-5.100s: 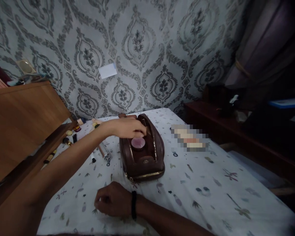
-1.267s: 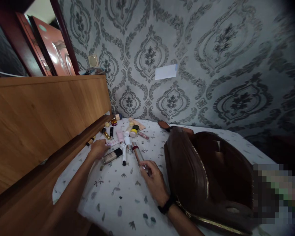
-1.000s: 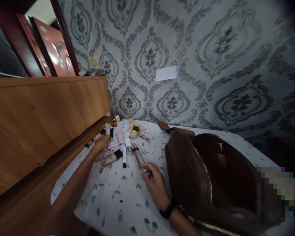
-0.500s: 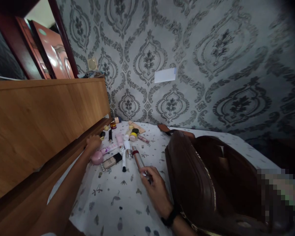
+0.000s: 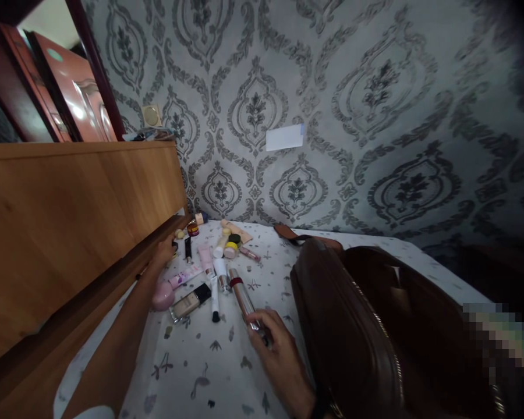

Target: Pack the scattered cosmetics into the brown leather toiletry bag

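The right hand (image 5: 279, 355) has its grip around a red-banded tube (image 5: 243, 298) aimed at 11 o'clock, brown bag (image 5: 344, 326) at 3; the left hand (image 5: 163, 253), toward 10, I cannot tell.

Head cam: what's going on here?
A person's right hand grips the near end of a slim silver-and-tan tube with a dark red band. The left hand is by the brown wooden ledge; whether it holds anything is unclear. Small cosmetics lie scattered on a white printed cloth. An open dark-brown leather bag sits to the right.
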Demonstrator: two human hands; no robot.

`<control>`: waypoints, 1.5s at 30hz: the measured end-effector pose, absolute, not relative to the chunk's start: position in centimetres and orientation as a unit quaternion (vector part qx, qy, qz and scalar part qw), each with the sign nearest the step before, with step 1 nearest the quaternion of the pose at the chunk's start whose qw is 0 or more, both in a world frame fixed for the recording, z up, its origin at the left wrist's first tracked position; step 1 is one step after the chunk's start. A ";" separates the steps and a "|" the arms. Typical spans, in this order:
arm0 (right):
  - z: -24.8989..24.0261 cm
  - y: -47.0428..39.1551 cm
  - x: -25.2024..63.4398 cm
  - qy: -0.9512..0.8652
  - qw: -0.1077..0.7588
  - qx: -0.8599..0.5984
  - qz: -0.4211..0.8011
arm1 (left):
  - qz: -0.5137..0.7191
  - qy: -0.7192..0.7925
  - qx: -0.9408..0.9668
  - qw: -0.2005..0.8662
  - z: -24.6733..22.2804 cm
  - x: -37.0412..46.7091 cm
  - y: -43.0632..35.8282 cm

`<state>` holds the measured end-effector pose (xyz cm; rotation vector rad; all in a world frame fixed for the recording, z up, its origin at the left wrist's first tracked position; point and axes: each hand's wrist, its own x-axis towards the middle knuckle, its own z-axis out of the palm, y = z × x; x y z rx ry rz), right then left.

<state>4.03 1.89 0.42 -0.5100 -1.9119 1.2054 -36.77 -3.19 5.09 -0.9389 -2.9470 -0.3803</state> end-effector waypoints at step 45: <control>-0.7 1.8 4.2 -0.757 0.370 -0.249 0.477 | -0.054 -0.914 -0.401 0.034 4.7 -41.8 8.4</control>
